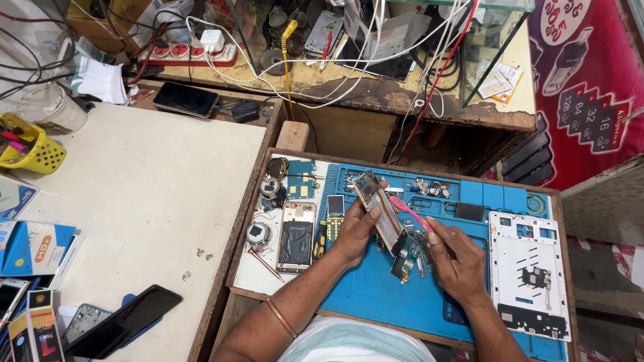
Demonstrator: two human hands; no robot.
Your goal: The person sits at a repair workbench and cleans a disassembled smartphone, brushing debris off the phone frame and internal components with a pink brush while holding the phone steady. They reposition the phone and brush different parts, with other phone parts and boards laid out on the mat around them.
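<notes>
- My left hand grips a long phone circuit board, fingers curled round its lower half, so the board rises tilted up and away from my palm.
- My right hand is closed on a pink tool, pinched between thumb and fingertips; its thin end reaches toward the board, and I cannot tell whether it touches.
- The board sits between my two hands, nearer the left, with its bottom end hanging just above some loose green board pieces that lie beside my right thumb.
- Under both hands lies the blue repair mat, spread over the worktop.
- Left of my left hand, just beside the wrist, a gold phone frame lies flat, and a small yellow-handled screwdriver rests between it and my hand.
- Beyond my left hand a small dark phone part lies on the mat's edge.
- Right of my right hand, well apart, a white phone back frame lies flat on the mat.
- A thin bangle circles my left forearm.
- Far left of both hands, on a pale table, a dark phone lies near the front edge.
</notes>
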